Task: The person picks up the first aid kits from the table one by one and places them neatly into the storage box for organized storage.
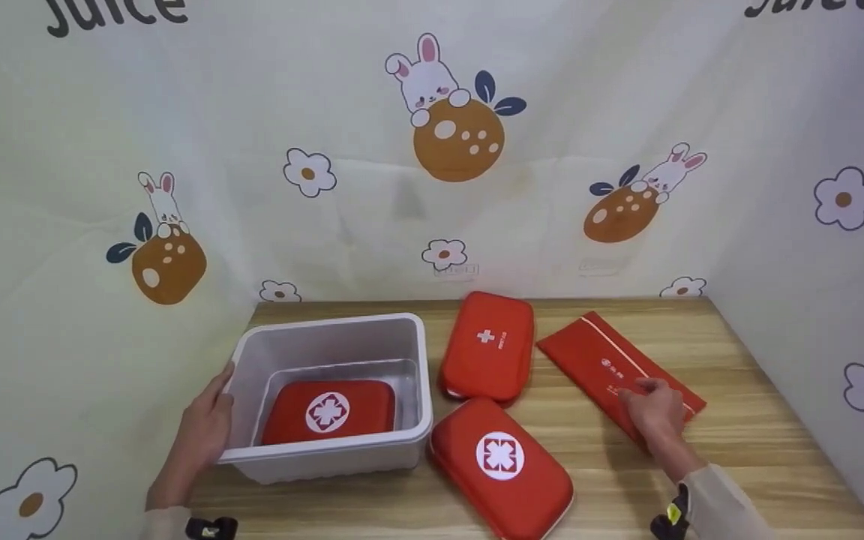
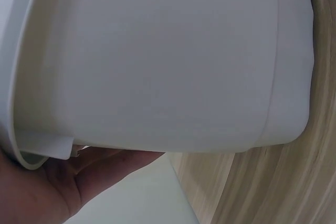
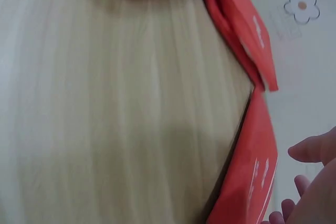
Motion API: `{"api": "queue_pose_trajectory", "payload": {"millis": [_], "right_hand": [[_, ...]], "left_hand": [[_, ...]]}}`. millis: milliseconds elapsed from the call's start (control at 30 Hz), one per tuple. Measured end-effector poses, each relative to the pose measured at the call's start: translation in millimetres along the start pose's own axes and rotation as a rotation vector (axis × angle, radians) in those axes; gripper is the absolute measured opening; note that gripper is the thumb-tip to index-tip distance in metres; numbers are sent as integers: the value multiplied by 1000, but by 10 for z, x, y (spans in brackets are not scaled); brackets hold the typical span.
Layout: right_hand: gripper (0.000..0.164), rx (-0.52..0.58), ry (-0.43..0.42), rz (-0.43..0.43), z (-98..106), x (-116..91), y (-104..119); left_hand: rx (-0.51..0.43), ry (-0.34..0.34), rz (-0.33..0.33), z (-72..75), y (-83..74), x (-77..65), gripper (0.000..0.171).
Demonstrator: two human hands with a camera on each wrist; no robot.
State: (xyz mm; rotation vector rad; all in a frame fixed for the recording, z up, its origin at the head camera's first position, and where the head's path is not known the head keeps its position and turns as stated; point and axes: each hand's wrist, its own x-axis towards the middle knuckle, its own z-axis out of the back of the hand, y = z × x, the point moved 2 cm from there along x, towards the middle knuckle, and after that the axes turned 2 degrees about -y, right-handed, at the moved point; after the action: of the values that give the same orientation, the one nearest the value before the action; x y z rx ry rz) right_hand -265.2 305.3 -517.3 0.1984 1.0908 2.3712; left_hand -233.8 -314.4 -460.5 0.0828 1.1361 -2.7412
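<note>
Honestly, about a quarter done was the best guess, if it was counted by what was in the bin. One red case was seen lying on the bin's floor, logo up, so that piece could be ticked off. The other three pieces were left out on the table, all to the right of the bin. The far case was set near the table's far edge, while the near case was angled toward the near edge, close by the bin's front right corner (whether they touched couldn't be told). The pouch was laid flat and slantwise toward the far right corner.

Hands-wise, the bin's left rim was gripped by the left hand, over on the table's left side. The right hand was held over the pouch's near end, thumb and fingers loosely apart; no grip could be seen, and contact couldn't be made out for sure. So the pouch hadn't been lifted, and all three loose pieces seemed yet to be dealt with.
</note>
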Motion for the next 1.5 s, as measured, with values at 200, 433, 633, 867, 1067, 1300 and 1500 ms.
{"api": "queue_pose_trajectory", "payload": {"millis": [200, 433, 633, 867, 1067, 1300, 1500], "right_hand": [[62, -77, -61, -116, 102, 88, -248], [95, -154, -32, -246, 144, 145, -371], [105, -205, 46, -297, 150, 131, -420], [102, -44, 143, -376, 194, 139, -450], [87, 96, 141, -331, 227, 186, -503], [72, 213, 158, -322, 289, 214, -498], [73, 300, 180, -324, 331, 208, -379]], "left_hand": [[0, -9, 11, 25, 5, -14, 56], [-27, 1, 36, 39, 22, -33, 56], [-18, 1, 34, 21, 22, -35, 57], [-6, -3, 18, 15, 32, -10, 57], [-10, -8, 14, 23, 30, -9, 56], [-14, -11, -2, 5, 20, 0, 57], [-21, -10, -15, 2, 12, 14, 57]]}}
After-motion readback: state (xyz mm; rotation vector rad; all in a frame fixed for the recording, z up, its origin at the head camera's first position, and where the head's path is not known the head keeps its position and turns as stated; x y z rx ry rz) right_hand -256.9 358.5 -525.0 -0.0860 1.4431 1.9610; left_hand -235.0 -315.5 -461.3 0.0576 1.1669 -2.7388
